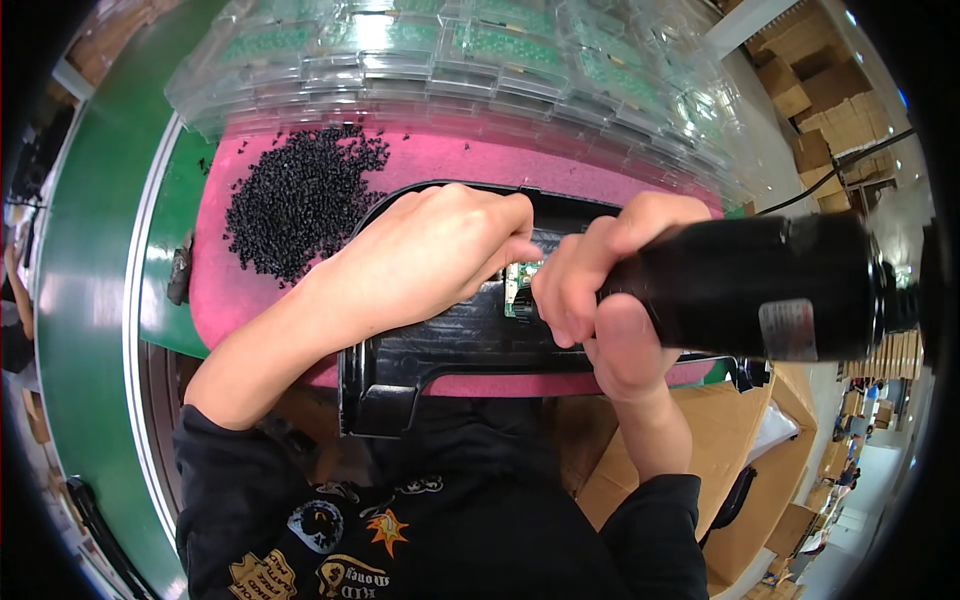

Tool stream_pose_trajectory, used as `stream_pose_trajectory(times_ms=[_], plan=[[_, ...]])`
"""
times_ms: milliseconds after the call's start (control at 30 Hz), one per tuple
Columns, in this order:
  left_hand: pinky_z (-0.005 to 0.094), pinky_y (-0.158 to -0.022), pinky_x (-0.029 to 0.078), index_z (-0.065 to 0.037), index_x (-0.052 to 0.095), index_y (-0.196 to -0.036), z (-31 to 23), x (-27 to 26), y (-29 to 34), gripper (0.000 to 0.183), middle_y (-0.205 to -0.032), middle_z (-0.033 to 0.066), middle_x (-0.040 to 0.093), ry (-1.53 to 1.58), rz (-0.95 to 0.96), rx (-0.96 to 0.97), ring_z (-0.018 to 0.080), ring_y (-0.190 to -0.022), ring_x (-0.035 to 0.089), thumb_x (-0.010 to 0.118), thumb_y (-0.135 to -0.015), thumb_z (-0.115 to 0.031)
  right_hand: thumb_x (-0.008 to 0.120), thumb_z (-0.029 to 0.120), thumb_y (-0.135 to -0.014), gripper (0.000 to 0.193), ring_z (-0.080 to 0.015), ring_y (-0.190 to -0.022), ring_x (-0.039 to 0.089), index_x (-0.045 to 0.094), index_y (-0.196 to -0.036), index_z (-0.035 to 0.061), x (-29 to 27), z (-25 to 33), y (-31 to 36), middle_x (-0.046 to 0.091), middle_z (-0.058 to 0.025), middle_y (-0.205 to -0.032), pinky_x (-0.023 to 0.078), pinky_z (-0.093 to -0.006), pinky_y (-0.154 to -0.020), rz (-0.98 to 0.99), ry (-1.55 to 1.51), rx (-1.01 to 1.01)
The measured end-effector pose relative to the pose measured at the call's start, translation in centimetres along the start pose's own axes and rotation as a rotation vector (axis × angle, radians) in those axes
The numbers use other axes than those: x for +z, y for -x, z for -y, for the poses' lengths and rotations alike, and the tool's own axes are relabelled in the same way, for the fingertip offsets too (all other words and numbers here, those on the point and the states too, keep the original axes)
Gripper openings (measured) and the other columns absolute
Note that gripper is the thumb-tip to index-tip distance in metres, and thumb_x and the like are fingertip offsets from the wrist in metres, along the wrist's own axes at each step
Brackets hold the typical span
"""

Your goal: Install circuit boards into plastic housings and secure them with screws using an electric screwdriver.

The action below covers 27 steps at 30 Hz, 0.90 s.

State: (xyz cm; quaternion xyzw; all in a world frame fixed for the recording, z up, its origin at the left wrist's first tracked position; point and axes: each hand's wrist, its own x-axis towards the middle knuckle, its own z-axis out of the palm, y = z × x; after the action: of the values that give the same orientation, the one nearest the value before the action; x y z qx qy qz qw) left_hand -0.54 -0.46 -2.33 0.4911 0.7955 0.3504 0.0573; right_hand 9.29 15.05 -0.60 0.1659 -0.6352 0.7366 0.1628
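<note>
My right hand is wrapped round a thick black electric screwdriver, whose front end points at a small green circuit board. That board lies inside a long black plastic housing. Over the housing's far left part, my left hand is closed, with thumb and forefinger pressed together beside the board. Whatever those fingers may hold is too small or hidden to make out. The screwdriver's tip is partly covered by the right hand's fingers.
A pile of small black screws lies left on the pink mat. Stacked clear plastic trays with green boards line the back. An open cardboard box stands at the lower right. A green conveyor surface runs along the left.
</note>
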Motion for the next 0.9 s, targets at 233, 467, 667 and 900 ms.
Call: stream_pose_trajectory(times_ms=[233, 467, 667, 900], plan=[[0.0429, -0.066, 0.05, 0.001, 0.063, -0.087, -0.1, 0.0, -0.1, 0.021, -0.082, 0.0133, 0.062, 0.153, 0.139, 0.223, 0.0364, -0.078, 0.061, 0.076, -0.074, -0.01, 0.061, 0.04, -0.096, 0.04, -0.0119, -0.049, 0.045, 0.043, -0.122, 0.0157, -0.2, 3.5, 0.1, 0.048, 0.0012, -0.066, 0.041, -0.0294, -0.053, -0.081, -0.03, -0.138], [0.0409, -0.065, 0.049, 0.001, 0.061, -0.083, -0.3, -0.3, -0.2, 0.022, -0.078, 0.0115, 0.06, 0.187, 0.072, 0.266, 0.0335, -0.074, 0.06, 0.078, -0.072, -0.009, 0.056, 0.042, -0.098, 0.038, -0.0117, -0.049, 0.044, 0.044, -0.123, 0.0165, -0.7, 4.0, 0.2, 0.049, 0.0013, -0.067, 0.041, -0.03, -0.054, -0.058, -0.06, -0.26], [0.0391, -0.066, 0.051, 0.002, 0.062, -0.084, -0.6, -0.3, -0.3, 0.022, -0.081, 0.013, 0.062, 0.243, 0.056, 0.258, 0.033, -0.075, 0.062, 0.077, -0.074, -0.009, 0.055, 0.043, -0.099, 0.039, -0.0123, -0.05, 0.046, 0.043, -0.125, 0.0169, -1.3, 4.1, 0.3, 0.05, 0.0008, -0.07, 0.042, -0.0314, -0.056, -0.072, -0.087, -0.266], [0.038, -0.07, 0.053, 0.002, 0.063, -0.093, -1.0, 0.0, -0.5, 0.026, -0.087, 0.0128, 0.065, 0.279, 0.113, 0.238, 0.0325, -0.08, 0.064, 0.078, -0.077, -0.012, 0.058, 0.041, -0.098, 0.04, -0.013, -0.05, 0.046, 0.044, -0.124, 0.0145, -2.6, 4.8, 0.8, 0.05, -0.0003, -0.068, 0.043, -0.0311, -0.057, -0.07, -0.044, -0.227]])
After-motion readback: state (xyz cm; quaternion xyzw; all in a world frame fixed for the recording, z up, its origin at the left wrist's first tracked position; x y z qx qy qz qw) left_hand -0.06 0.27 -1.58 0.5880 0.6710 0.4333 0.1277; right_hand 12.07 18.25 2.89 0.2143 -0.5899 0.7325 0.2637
